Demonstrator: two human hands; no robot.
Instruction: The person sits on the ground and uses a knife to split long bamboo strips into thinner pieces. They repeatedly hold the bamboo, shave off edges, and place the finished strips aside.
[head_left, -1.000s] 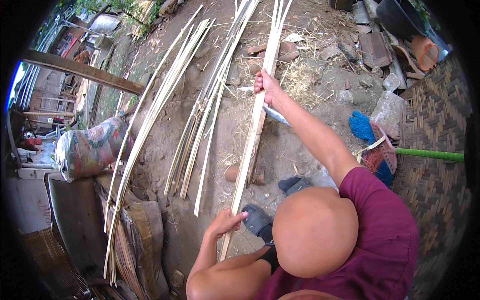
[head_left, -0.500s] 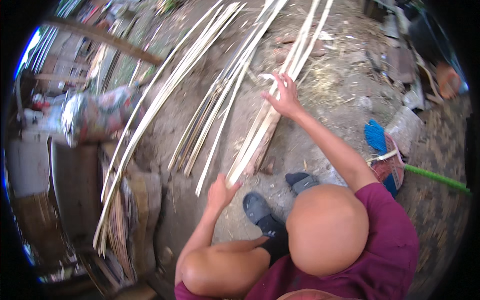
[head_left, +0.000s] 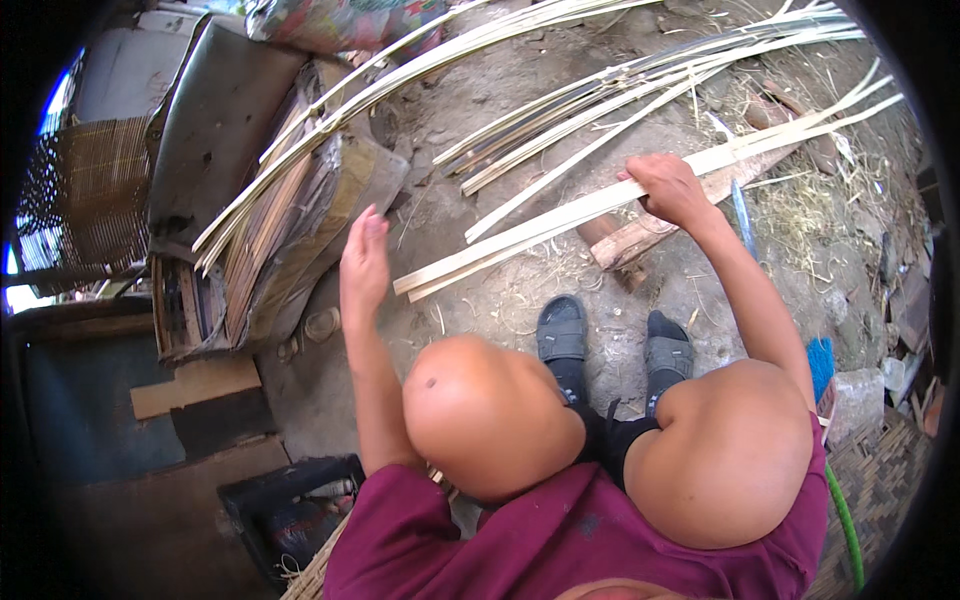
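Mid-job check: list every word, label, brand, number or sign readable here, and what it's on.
No text is clearly readable.
Dark sock on the left foot: pale marks, too small to read.
Colourful sack: printed pattern, no legible words.
Pale strips in the right hand: no lettering visible.

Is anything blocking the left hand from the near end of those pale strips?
Nothing visible stands between the left hand and the near end of the strips; only ground shows in the small gap. The right hand grips them farther along, away from that end.
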